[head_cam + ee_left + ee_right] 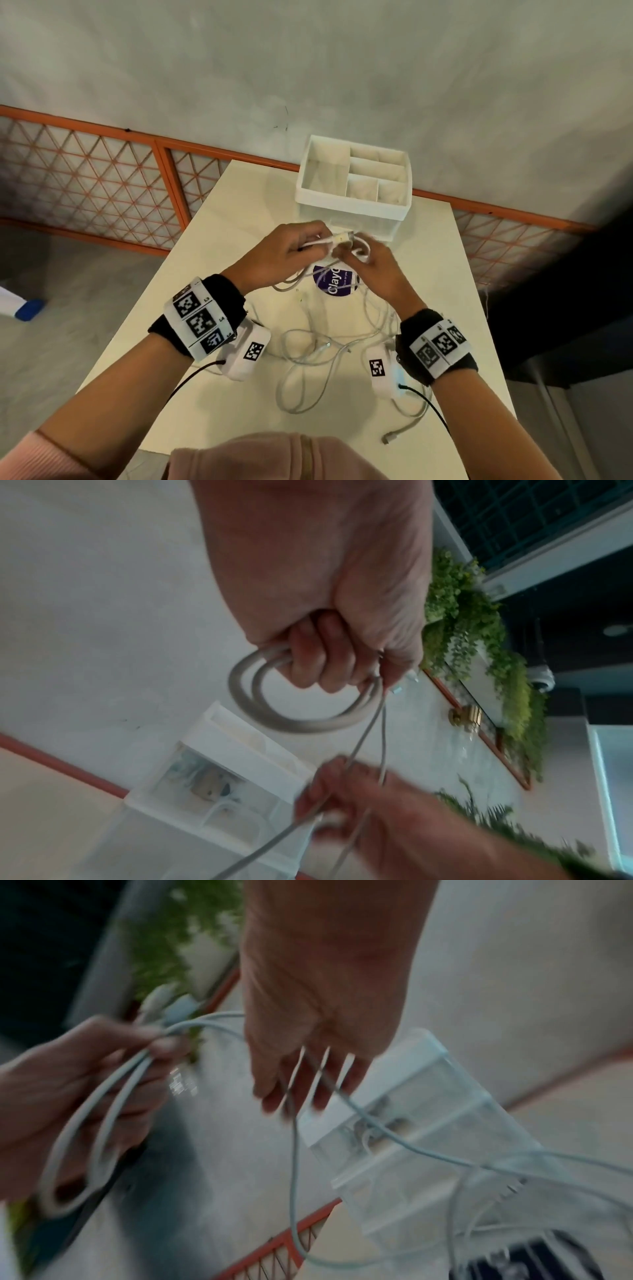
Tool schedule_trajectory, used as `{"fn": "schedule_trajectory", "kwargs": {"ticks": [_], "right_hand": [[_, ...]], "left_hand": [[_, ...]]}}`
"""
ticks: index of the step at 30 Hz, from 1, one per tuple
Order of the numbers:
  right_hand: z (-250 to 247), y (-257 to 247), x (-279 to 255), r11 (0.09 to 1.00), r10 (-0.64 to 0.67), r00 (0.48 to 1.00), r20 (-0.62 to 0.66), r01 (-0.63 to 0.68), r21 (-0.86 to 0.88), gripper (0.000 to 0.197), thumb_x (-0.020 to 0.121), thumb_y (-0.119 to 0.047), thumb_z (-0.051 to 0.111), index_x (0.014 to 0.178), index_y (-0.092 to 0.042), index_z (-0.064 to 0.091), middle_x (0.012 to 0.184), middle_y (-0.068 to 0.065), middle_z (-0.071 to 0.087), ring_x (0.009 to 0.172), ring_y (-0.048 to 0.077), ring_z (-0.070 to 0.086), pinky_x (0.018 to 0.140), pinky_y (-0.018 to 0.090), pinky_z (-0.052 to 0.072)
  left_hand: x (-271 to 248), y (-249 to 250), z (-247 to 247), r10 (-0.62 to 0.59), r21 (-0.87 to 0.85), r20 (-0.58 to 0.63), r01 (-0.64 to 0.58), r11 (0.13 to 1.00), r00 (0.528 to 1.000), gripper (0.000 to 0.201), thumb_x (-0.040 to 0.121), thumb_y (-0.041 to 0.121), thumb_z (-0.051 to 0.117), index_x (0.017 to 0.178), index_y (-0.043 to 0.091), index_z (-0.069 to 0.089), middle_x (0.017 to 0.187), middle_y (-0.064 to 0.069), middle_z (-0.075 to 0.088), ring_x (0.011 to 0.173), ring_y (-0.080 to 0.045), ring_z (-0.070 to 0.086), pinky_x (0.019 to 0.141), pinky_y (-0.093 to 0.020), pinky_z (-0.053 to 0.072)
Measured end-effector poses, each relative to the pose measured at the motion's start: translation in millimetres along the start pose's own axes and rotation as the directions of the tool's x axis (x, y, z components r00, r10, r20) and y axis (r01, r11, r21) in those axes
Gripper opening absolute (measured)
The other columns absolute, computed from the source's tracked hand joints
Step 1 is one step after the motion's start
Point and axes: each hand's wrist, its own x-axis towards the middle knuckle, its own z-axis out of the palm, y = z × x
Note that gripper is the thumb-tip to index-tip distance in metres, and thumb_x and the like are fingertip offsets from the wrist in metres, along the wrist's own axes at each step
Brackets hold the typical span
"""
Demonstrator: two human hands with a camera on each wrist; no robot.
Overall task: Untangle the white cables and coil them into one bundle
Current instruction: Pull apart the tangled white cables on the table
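Both hands are raised over the table, close together. My left hand (pixel 291 246) (pixel 325 615) grips a small coil of white cable (pixel 237 688), about two loops, with a USB plug (pixel 342 236) sticking out past its fingers. My right hand (pixel 373 270) (pixel 377 813) (pixel 318 1015) pinches the strands that run off the coil. In the blurred right wrist view a strand (pixel 293 1164) passes between its fingers and hangs down. The remaining white cables (pixel 329 344) lie tangled on the table under my wrists, with one loose plug (pixel 388 438) near the front edge.
A white compartment organizer (pixel 352 202) on a clear drawer stands at the table's far end, just beyond my hands. A round purple sticker (pixel 334 284) lies below them. The cream table (pixel 222 240) is narrow, with floor on both sides and an orange lattice rail behind.
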Motion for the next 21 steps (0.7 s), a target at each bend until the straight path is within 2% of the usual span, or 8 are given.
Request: {"fn": "schedule_trajectory", "kwargs": {"ticks": [2, 5, 8, 11, 13, 15, 17, 21], "right_hand": [[5, 18, -3, 0.988, 0.12, 0.965, 0.231, -0.14, 0.069, 0.019, 0.093, -0.024, 0.057, 0.079, -0.015, 0.067, 0.083, -0.005, 0.071, 0.083, 0.009, 0.065, 0.084, 0.026, 0.048], [10, 44, -18, 0.972, 0.221, 0.891, 0.396, -0.235, -0.014, 0.023, 0.095, -0.016, 0.053, 0.074, -0.012, 0.064, 0.061, -0.013, 0.066, 0.07, 0.0, 0.062, 0.085, 0.02, 0.048], [-1, 58, -29, 0.957, 0.291, 0.868, 0.402, -0.272, -0.107, 0.023, 0.095, -0.021, 0.053, 0.075, -0.012, 0.061, 0.066, -0.008, 0.061, 0.065, -0.006, 0.057, 0.073, 0.011, 0.042], [-19, 59, -31, 0.949, 0.314, 0.861, 0.401, -0.275, -0.152, 0.023, 0.096, -0.022, 0.052, 0.074, -0.021, 0.057, 0.076, 0.003, 0.065, 0.074, 0.008, 0.059, 0.07, 0.007, 0.041], [-28, 52, -30, 0.952, 0.303, 0.871, 0.388, -0.256, -0.168, 0.025, 0.098, -0.021, 0.047, 0.075, -0.018, 0.057, 0.071, 0.004, 0.064, 0.07, 0.015, 0.06, 0.07, 0.014, 0.044], [-34, 41, -29, 0.952, 0.297, 0.884, 0.361, -0.246, -0.182, 0.029, 0.1, -0.024, 0.041, 0.078, -0.017, 0.058, 0.062, 0.0, 0.06, 0.063, 0.015, 0.059, 0.07, 0.024, 0.045], [-36, 28, -27, 0.944, 0.301, 0.889, 0.344, -0.226, -0.241, 0.032, 0.101, -0.026, 0.039, 0.076, -0.016, 0.058, 0.056, -0.005, 0.054, 0.056, 0.014, 0.058, 0.067, 0.027, 0.043], [-25, 4, -23, 0.912, 0.323, 0.876, 0.358, -0.186, -0.367, 0.033, 0.1, -0.027, 0.04, 0.077, -0.011, 0.058, 0.057, -0.006, 0.049, 0.051, 0.014, 0.055, 0.058, 0.023, 0.04]], "left_hand": [[0, 1, -8, 0.027, 0.033, -0.115, -0.023, 0.999, 0.993, 0.019, 0.095, 0.009, 0.05, 0.076, 0.015, 0.051, 0.053, 0.013, 0.04, 0.05, -0.002, 0.032, 0.051, -0.013, 0.026], [-4, -5, -27, -0.009, 0.03, -0.312, 0.019, 0.999, 0.95, 0.027, 0.096, 0.01, 0.047, 0.07, 0.018, 0.046, 0.048, 0.014, 0.036, 0.046, -0.003, 0.03, 0.048, -0.013, 0.024], [-11, -26, -38, -0.069, 0.095, -0.417, 0.119, 0.988, 0.906, 0.027, 0.095, 0.014, 0.048, 0.069, 0.017, 0.049, 0.048, 0.013, 0.039, 0.048, -0.004, 0.032, 0.049, -0.016, 0.024], [-18, -65, -37, -0.232, 0.18, -0.493, 0.359, 0.916, 0.839, 0.023, 0.093, 0.019, 0.051, 0.075, 0.005, 0.056, 0.056, 0.005, 0.044, 0.06, -0.018, 0.042, 0.055, -0.031, 0.028], [-27, -88, -32, -0.385, 0.249, -0.487, 0.547, 0.799, 0.784, 0.019, 0.09, 0.023, 0.055, 0.079, 0.007, 0.058, 0.067, -0.001, 0.05, 0.074, -0.029, 0.053, 0.059, -0.031, 0.031], [-36, -94, -23, -0.463, 0.296, -0.482, 0.635, 0.713, 0.744, 0.022, 0.085, 0.023, 0.062, 0.102, 0.01, 0.059, 0.082, 0.001, 0.053, 0.089, -0.03, 0.057, 0.068, -0.03, 0.036], [-38, -89, -12, -0.389, 0.306, -0.5, 0.578, 0.757, 0.774, 0.039, 0.082, 0.024, 0.067, 0.117, 0.014, 0.053, 0.075, 0.005, 0.055, 0.078, -0.024, 0.056, 0.066, -0.029, 0.036], [-26, -53, 7, -0.123, 0.212, -0.396, 0.221, 0.952, 0.91, 0.034, 0.085, 0.025, 0.067, 0.117, 0.024, 0.057, 0.054, 0.008, 0.045, 0.05, -0.002, 0.048, 0.057, -0.019, 0.038]]}}
